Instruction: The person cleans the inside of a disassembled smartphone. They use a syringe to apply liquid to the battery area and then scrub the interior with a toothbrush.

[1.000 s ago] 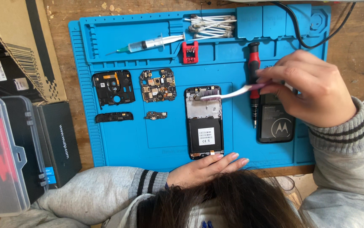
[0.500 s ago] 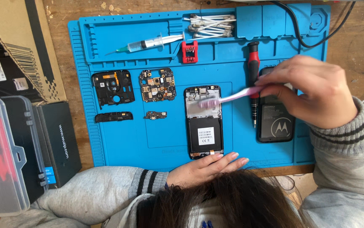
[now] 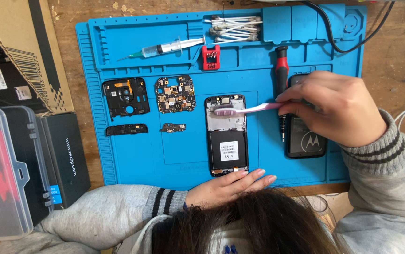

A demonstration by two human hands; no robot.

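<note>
Blue silicone makes up the work mat (image 3: 132,155) that fills the head view, and one opened phone (image 3: 227,135) lies face down near its middle, its frame and dark battery area exposed. One pink toothbrush (image 3: 245,110) reaches across the upper part of that phone, bristle end resting on the frame; the right hand (image 3: 336,109), to the right of the phone, is closed around the brush handle. The left hand (image 3: 230,185) lies flat with fingers loosely spread at the phone's lower end, fingertips touching its bottom edge, gripping nothing. Left of the phone sit four loose parts: one green circuit board (image 3: 175,94), one small board piece (image 3: 173,127) below it, one black inner cover (image 3: 125,96) farther left, and one narrow black strip (image 3: 127,129) under that cover. Right of the phone stands one red-and-black screwdriver (image 3: 282,82), partly under the right hand, and one dark back cover (image 3: 306,136) just beyond it. Above the phone lie one small red tool (image 3: 211,57), one syringe (image 3: 165,48) with a green tip, and a heap of cotton swabs (image 3: 235,28) (too tangled to count). Far left of the phone, off the mat, are one clear plastic case (image 3: 0,174), one black box (image 3: 64,155) and one cardboard box (image 3: 24,42).
</note>
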